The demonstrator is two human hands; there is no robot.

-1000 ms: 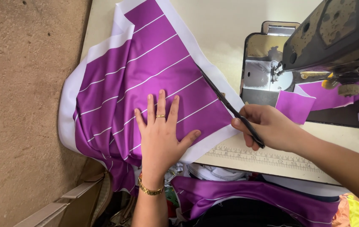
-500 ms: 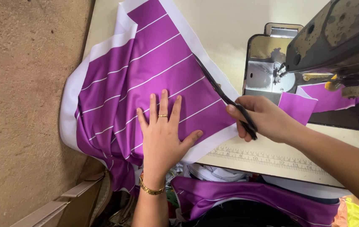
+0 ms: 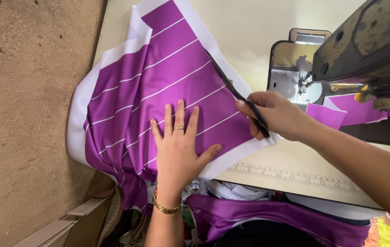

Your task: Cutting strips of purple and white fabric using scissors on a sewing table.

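Purple striped fabric [image 3: 167, 87] under left hand [image 3: 179, 146]; right hand [image 3: 277, 114] grips scissors [image 3: 238, 93]; sewing machine [image 3: 364, 50] beside.

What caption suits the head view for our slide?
Left hand flat on purple striped fabric; right hand works black scissors beside sewing machine.

Left hand [image 3: 179, 151] flat on purple striped fabric [image 3: 158, 87], right hand [image 3: 275, 114] gripping black scissors [image 3: 238, 96]

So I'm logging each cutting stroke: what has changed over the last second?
The right hand has slid the black scissors slightly farther along the white border of the purple striped fabric. The left hand stays flat on the cloth; the sewing machine is unchanged.
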